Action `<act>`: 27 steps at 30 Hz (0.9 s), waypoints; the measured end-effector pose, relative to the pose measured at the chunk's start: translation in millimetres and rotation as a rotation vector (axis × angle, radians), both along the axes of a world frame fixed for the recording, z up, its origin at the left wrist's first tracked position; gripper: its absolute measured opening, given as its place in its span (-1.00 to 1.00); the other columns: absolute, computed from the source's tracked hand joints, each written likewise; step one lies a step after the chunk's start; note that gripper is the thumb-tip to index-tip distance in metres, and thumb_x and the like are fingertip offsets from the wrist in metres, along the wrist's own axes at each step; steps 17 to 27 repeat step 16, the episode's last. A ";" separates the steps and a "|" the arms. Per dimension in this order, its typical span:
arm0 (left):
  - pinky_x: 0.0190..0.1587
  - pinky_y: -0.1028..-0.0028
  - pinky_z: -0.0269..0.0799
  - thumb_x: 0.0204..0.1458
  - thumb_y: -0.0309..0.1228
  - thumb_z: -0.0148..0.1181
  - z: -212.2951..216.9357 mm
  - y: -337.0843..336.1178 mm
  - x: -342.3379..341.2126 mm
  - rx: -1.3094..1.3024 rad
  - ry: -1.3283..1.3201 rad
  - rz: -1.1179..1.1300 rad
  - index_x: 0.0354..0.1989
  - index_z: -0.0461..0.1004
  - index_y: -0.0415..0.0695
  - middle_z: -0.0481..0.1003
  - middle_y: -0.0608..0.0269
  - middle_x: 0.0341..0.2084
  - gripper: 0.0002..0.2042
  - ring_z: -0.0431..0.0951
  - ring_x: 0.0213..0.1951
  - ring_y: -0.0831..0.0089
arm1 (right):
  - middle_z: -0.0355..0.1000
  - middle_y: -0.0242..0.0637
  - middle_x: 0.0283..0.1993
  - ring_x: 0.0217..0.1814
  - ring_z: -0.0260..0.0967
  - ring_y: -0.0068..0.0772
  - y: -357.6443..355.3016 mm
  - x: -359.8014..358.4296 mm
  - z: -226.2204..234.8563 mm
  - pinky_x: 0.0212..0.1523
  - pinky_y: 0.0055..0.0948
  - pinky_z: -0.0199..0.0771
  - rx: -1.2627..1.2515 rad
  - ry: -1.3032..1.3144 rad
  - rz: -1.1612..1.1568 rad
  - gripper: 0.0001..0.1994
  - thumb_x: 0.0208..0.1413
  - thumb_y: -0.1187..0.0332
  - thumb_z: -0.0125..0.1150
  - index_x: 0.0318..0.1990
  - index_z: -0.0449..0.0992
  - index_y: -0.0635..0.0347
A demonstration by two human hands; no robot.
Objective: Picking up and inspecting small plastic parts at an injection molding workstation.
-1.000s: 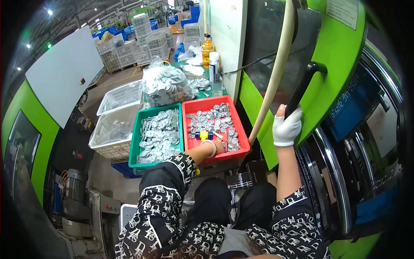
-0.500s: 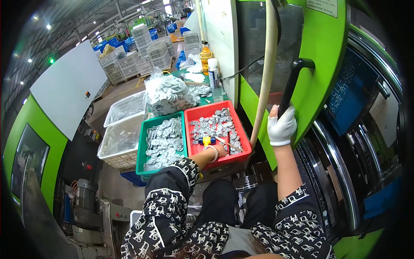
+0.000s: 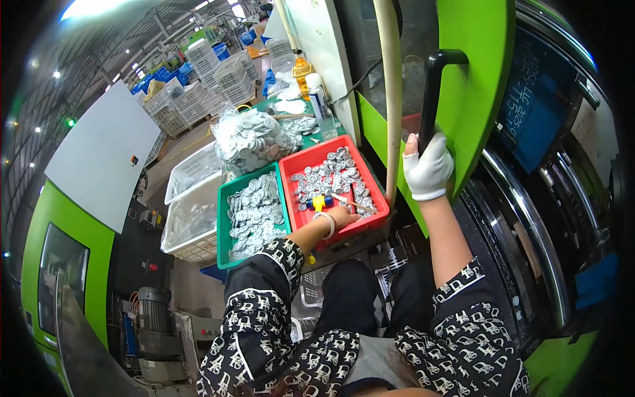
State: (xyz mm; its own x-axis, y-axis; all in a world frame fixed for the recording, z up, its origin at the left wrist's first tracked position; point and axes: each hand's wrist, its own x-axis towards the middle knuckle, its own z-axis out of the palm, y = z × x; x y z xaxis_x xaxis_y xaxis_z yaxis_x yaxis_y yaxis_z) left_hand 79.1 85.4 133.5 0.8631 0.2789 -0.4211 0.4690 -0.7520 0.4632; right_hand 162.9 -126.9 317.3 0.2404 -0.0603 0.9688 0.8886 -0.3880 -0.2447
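Observation:
My left hand (image 3: 342, 216), bare with a white band at the wrist, reaches over the near edge of a red bin (image 3: 284, 173). Its fingers are down by the round silver-grey parts, beside a thin pale stick (image 3: 350, 203) and a short dark stick (image 3: 351, 192); whether they grip anything is unclear. A yellow-and-blue tool (image 3: 320, 202) lies just left of the sticks. In a white glove with a bare thumb tip, my right hand (image 3: 428, 169) is closed round the lower end of a black handle (image 3: 431, 92) on a green machine door (image 3: 473, 86).
A green bin (image 3: 222, 228) full of similar parts adjoins the red one. Behind it sits a clear bag of parts (image 3: 254, 139). White crates (image 3: 192, 228) stand left. A pale hose (image 3: 393, 99) hangs before the door; open machinery with metal bars (image 3: 529, 245) lies right.
My view has shifted slightly. My left hand has moved a little rightward in the red bin, towards the sticks. My right hand stays on the handle.

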 end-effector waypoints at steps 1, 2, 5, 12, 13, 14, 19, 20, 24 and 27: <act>0.05 0.35 0.24 -0.03 0.11 -0.04 -0.9 0.9 0.1 0.011 -0.012 -0.025 -0.07 0.38 -0.35 0.39 -0.17 -0.08 -0.34 0.39 -0.01 0.07 | 0.45 -0.20 -0.41 -0.53 0.41 -0.13 0.1 0.2 -0.3 -0.49 -0.26 0.40 -0.002 0.005 0.020 -0.68 -0.02 0.37 0.11 -0.12 0.29 0.29; 0.04 0.35 0.25 -0.03 0.09 -0.04 -1.6 1.8 -0.2 -0.017 -0.012 -0.040 -0.08 0.40 -0.32 0.40 -0.15 -0.09 -0.37 0.40 -0.02 0.08 | 0.45 -0.22 -0.40 -0.53 0.42 -0.13 0.3 0.7 -0.7 -0.48 -0.26 0.40 -0.009 0.026 0.045 -0.69 -0.02 0.37 0.11 -0.12 0.29 0.29; 0.00 0.38 0.27 0.01 0.04 -0.03 -1.7 -0.3 0.0 -0.023 -0.041 -0.042 -0.09 0.43 -0.25 0.44 -0.07 -0.16 -0.45 0.43 -0.08 0.17 | 0.46 -0.23 -0.40 -0.52 0.42 -0.14 0.7 3.1 -2.4 -0.48 -0.27 0.41 -0.005 0.005 0.030 -0.71 -0.03 0.38 0.12 -0.14 0.30 0.28; -0.02 0.42 0.27 0.05 -0.01 -0.03 13.1 -9.5 -9.2 -0.147 -0.086 -0.028 -0.13 0.46 -0.18 0.48 0.02 -0.22 -0.53 0.44 -0.11 0.27 | 0.45 -0.20 -0.43 -0.53 0.41 -0.11 2.6 4.3 -2.8 -0.50 -0.26 0.41 0.015 0.023 0.074 -0.74 -0.04 0.39 0.12 -0.18 0.32 0.26; -0.03 0.43 0.27 0.03 0.00 0.01 15.0 -6.7 -8.1 -0.188 -0.043 -0.039 -0.12 0.47 -0.17 0.49 0.03 -0.22 -0.53 0.45 -0.12 0.27 | 0.45 -0.20 -0.43 -0.53 0.41 -0.11 3.2 4.9 -2.3 -0.50 -0.26 0.41 0.018 0.011 0.068 -0.74 -0.04 0.39 0.12 -0.18 0.32 0.26; -0.03 0.43 0.27 0.03 0.00 0.01 14.3 -5.9 -6.0 -0.190 -0.038 -0.041 -0.12 0.47 -0.17 0.49 0.03 -0.22 -0.53 0.45 -0.12 0.27 | 0.45 -0.20 -0.44 -0.53 0.41 -0.11 3.4 5.2 -2.6 -0.49 -0.26 0.41 0.019 0.000 0.060 -0.73 -0.04 0.39 0.12 -0.17 0.32 0.26; -0.04 0.44 0.28 0.01 0.01 0.05 9.1 -3.3 -2.5 -0.179 0.001 0.004 -0.06 0.46 -0.10 0.48 0.03 -0.20 -0.53 0.45 -0.13 0.29 | 0.45 -0.20 -0.44 -0.53 0.41 -0.11 3.3 5.2 -5.9 -0.49 -0.25 0.41 0.012 -0.003 0.053 -0.73 -0.03 0.39 0.12 -0.17 0.32 0.26; -0.04 0.44 0.28 0.01 0.01 0.05 9.1 -3.3 -2.5 -0.179 0.001 0.004 -0.06 0.46 -0.10 0.48 0.03 -0.20 -0.53 0.45 -0.13 0.29 | 0.45 -0.20 -0.44 -0.53 0.41 -0.11 3.3 5.2 -5.9 -0.49 -0.25 0.41 0.012 -0.003 0.053 -0.73 -0.03 0.39 0.12 -0.17 0.32 0.26; -0.04 0.44 0.28 0.01 0.01 0.05 9.1 -3.3 -2.5 -0.179 0.001 0.004 -0.06 0.46 -0.10 0.48 0.03 -0.20 -0.53 0.45 -0.13 0.29 | 0.45 -0.20 -0.44 -0.53 0.41 -0.11 3.3 5.2 -5.9 -0.49 -0.25 0.41 0.012 -0.003 0.053 -0.73 -0.03 0.39 0.12 -0.17 0.32 0.26; -0.04 0.44 0.28 0.01 0.01 0.05 9.1 -3.3 -2.5 -0.179 0.001 0.004 -0.06 0.46 -0.10 0.48 0.03 -0.20 -0.53 0.45 -0.13 0.29 | 0.45 -0.20 -0.44 -0.53 0.41 -0.11 3.3 5.2 -5.9 -0.49 -0.25 0.41 0.012 -0.003 0.053 -0.73 -0.03 0.39 0.12 -0.17 0.32 0.26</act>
